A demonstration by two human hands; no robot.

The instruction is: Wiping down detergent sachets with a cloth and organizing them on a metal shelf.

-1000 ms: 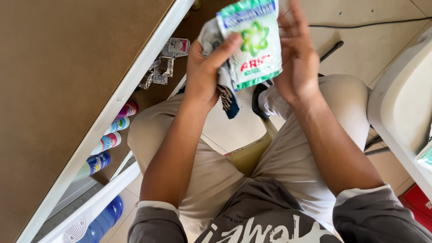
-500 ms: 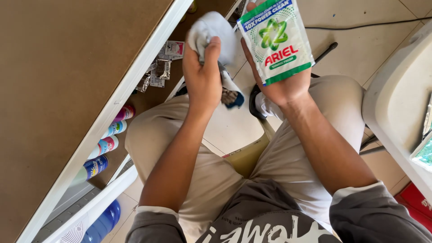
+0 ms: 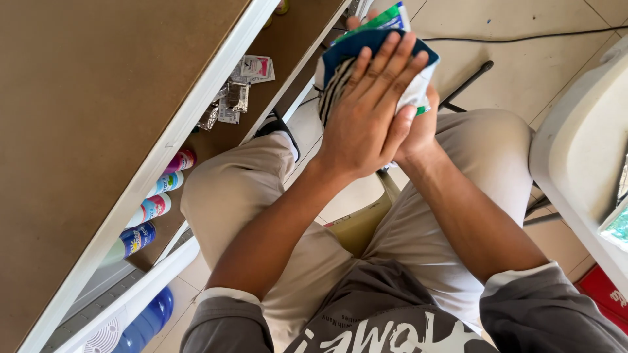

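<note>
A: Hands? Left hand [image 3: 369, 121] spread flat over a cloth [image 3: 340, 68], pressing it against a packet [image 3: 383, 19]. Right hand [image 3: 418, 127] mostly hidden behind; seems to cup the packet from the far side, grip not clear to see.

B: Position of the pair?
A: Together, raised above the knees, packet sandwiched between them. Only the green top corner of the packet showing past the fingertips.

B: Step in hand?
A: By the look of it, wiping the packet's face with the cloth. Judged mid-wipe.

B: Next move calls for?
A: Likely a firm hold behind while the cloth slides across, then a turn for the other face.

B: Surroundings, largest first?
A: Brown shelf [image 3: 98, 117], left. White chair [image 3: 582, 150], right. Bottles [image 3: 154, 202] in a row below the shelf. Sachets [image 3: 239, 88], loose on a lower board.
</note>
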